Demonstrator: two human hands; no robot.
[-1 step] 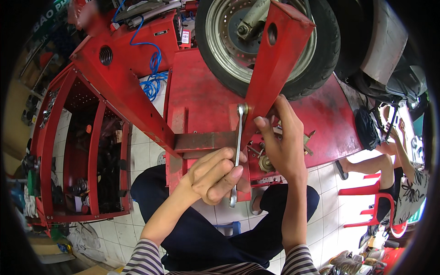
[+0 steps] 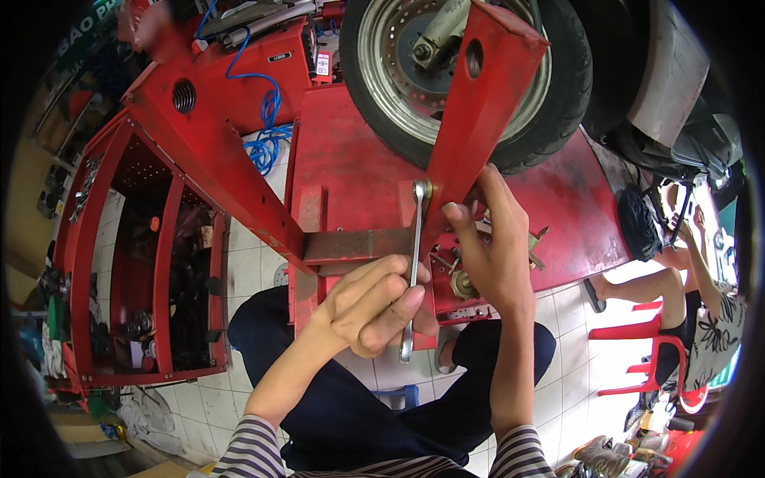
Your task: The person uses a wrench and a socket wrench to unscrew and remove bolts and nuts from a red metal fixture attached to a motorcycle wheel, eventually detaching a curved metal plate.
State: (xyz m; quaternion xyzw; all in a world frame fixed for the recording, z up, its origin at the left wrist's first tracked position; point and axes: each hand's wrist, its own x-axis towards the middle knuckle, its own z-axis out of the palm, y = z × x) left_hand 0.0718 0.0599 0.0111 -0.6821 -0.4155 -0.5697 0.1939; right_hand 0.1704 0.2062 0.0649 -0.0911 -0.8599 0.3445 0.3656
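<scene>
A long silver wrench (image 2: 417, 247) stands nearly upright in the picture. Its far end sits at a bolt head (image 2: 429, 189) low on the right red steel post (image 2: 478, 103). My left hand (image 2: 370, 307) is closed round the wrench's lower half, thumb on top, the near end sticking out below the fingers. On the post's right side is my right hand (image 2: 498, 247), its fingers curled in by the post's face and its thumb bent toward it; what they grip is hidden. Beneath that hand lie loose metal parts (image 2: 462, 283) on the red platform (image 2: 590, 223).
A wheel with a black tyre (image 2: 570, 88) stands behind the right post. To the left rise a second red post (image 2: 215, 167) and a red shelf rack (image 2: 163, 279) of parts. A blue hose (image 2: 267, 147) lies coiled beyond. Another person (image 2: 709, 334) sits at right on a red chair (image 2: 625, 358).
</scene>
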